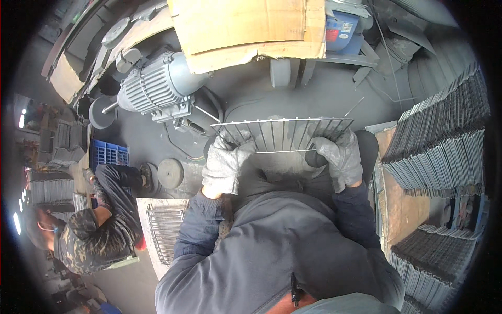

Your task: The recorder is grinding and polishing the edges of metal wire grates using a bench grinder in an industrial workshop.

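A wire rack (pixel 283 137) with a row of thin parallel bars between two long edge wires spans the space above my lap. My left hand (pixel 227 163), in a pale grey work glove, is closed on its left end. Gripping the right end is my right hand (pixel 341 159), gloved the same way. The far edge of the rack bows slightly in view. Beside the fingers of my right hand shows a dark rounded shape (pixel 315 158) that I cannot make out.
A grey electric motor (pixel 151 86) with a round wheel (pixel 102 113) stands ahead to the left, under cardboard (pixel 251 31). Tall stacks of wire racks (pixel 434 141) line the right. More racks (pixel 164 230) lie at my left. A co-worker (pixel 99 230) sits beyond, near a blue crate (pixel 110 153).
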Demonstrator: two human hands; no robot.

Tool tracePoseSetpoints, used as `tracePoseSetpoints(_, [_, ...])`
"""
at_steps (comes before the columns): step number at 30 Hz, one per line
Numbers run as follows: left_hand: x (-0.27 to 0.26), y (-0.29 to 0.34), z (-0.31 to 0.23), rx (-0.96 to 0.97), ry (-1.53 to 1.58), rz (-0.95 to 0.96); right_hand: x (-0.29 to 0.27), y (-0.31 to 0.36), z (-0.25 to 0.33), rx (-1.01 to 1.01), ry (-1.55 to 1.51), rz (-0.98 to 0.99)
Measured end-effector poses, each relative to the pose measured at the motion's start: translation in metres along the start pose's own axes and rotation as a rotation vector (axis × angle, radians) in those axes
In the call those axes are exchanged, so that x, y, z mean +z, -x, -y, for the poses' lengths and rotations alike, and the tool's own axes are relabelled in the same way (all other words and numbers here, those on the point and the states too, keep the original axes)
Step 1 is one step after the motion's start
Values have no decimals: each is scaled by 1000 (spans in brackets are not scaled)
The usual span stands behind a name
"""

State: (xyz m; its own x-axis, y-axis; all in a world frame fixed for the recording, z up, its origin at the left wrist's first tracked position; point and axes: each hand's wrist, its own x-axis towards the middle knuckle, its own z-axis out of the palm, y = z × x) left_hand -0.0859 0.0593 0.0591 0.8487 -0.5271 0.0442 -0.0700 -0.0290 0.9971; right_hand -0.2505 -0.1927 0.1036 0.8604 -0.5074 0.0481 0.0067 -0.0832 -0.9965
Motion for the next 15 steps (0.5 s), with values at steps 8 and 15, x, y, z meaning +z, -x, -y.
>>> tracePoseSetpoints(8, [-2, 11, -28, -169, -49, 31, 3, -2, -15, 73, -265, -47])
tracePoseSetpoints(15, [-12, 8, -17, -274, -5, 88, 16, -14, -35, 252, -415, -78])
